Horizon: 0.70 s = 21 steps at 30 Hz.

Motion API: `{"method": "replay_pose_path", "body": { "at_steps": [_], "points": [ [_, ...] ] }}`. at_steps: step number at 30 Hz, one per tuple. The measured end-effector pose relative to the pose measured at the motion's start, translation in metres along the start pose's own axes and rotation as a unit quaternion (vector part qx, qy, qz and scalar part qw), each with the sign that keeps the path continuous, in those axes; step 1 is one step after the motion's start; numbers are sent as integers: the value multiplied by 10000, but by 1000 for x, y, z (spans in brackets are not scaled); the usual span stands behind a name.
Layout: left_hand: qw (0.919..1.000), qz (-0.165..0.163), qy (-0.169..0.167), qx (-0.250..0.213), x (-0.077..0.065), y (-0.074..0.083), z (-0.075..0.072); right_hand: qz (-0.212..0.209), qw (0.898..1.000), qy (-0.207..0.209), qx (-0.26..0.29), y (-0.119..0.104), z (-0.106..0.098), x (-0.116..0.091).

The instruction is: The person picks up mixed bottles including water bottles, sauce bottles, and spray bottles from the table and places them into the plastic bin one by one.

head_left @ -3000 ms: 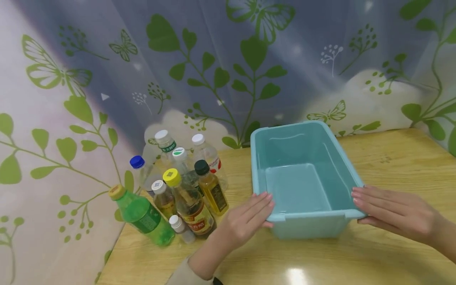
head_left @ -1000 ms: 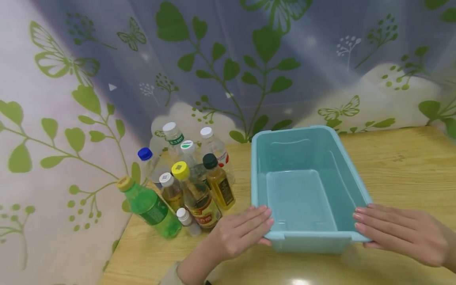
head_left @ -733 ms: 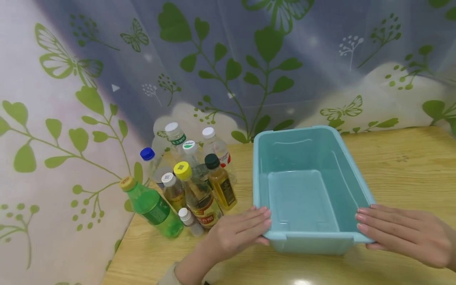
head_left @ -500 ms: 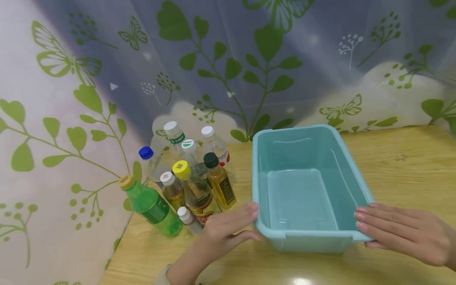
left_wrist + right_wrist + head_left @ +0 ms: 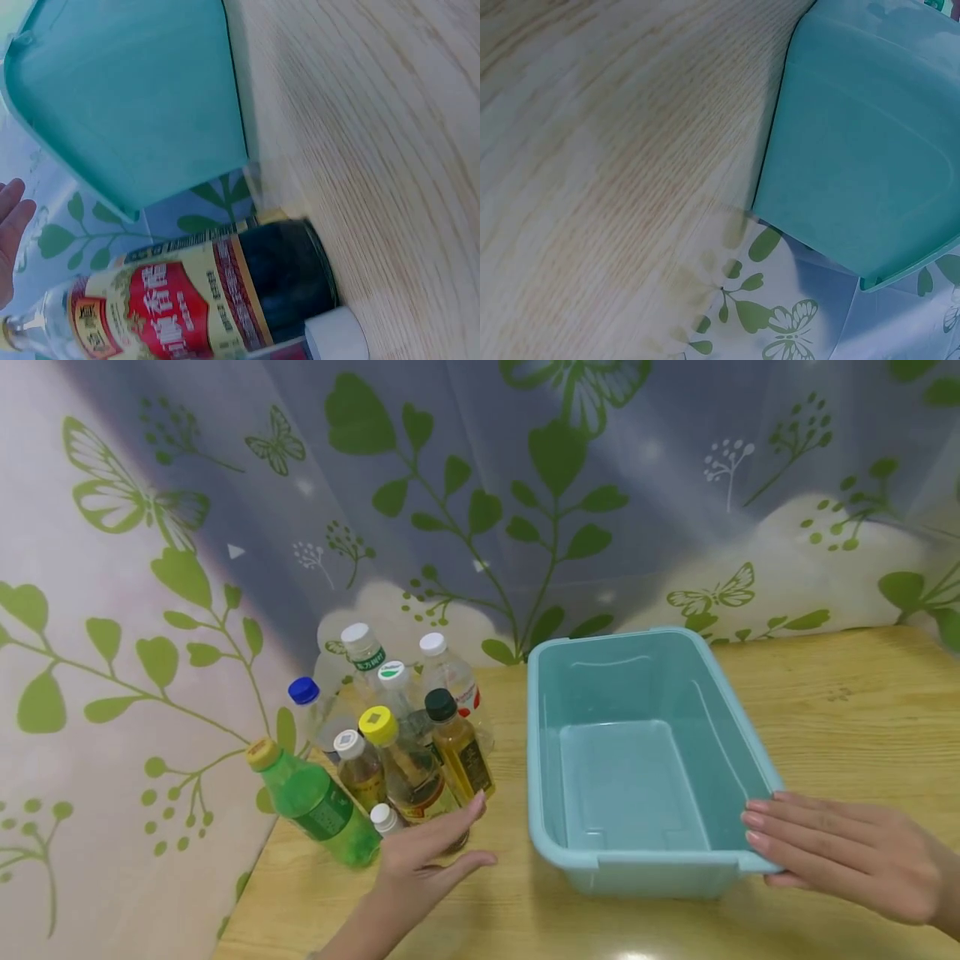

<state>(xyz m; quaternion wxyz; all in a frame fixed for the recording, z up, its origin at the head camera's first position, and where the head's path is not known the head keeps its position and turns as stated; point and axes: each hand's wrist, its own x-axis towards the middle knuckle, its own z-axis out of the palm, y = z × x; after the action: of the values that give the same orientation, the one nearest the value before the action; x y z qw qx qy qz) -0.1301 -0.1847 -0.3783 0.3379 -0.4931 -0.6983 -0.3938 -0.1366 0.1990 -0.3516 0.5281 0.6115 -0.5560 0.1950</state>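
Observation:
My left hand (image 5: 416, 864) is held over the table with fingers and thumb spread, holding nothing. It is near the yellow-capped vinegar bottle (image 5: 408, 777) and the small white-capped bottle (image 5: 383, 817), partly hiding both. In the left wrist view its fingers (image 5: 13, 225) appear at the left edge, above the labelled vinegar bottle (image 5: 176, 307). My right hand (image 5: 855, 852) rests on the near right corner of a light blue plastic tub (image 5: 652, 860), fingers straight over the rim. The tub's inside is bare. No hand shows in the right wrist view, only the tub's side (image 5: 862, 142).
Left of the tub, several bottles stand close together: a green soda bottle (image 5: 322, 810), a dark-capped oil bottle (image 5: 463, 756), a blue-capped bottle (image 5: 318, 714) and clear ones behind. A leaf-patterned curtain (image 5: 465, 460) borders the wooden table (image 5: 847, 693).
Both hands held the tub's near corners while it came slightly nearer. My left hand has since let go and moved left toward the bottles. My right hand stays on the rim.

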Motion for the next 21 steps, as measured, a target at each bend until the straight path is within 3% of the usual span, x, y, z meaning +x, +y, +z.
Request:
{"method": "replay_pose_path", "body": {
  "at_steps": [5, 13, 21],
  "points": [
    [9998, -96, 175, -11, -5, 1, -8, 88, 9999, -101, -12, -2, -1, -1],
    [9979, -331, 437, 353, -9, 1, -27, 217, 9992, -269, 180, -3, -3, -2],
    [9967, -186, 669, 414, -4, 2, -46, 93, 9998, -176, 82, -1, -2, 0]
  ]
}}
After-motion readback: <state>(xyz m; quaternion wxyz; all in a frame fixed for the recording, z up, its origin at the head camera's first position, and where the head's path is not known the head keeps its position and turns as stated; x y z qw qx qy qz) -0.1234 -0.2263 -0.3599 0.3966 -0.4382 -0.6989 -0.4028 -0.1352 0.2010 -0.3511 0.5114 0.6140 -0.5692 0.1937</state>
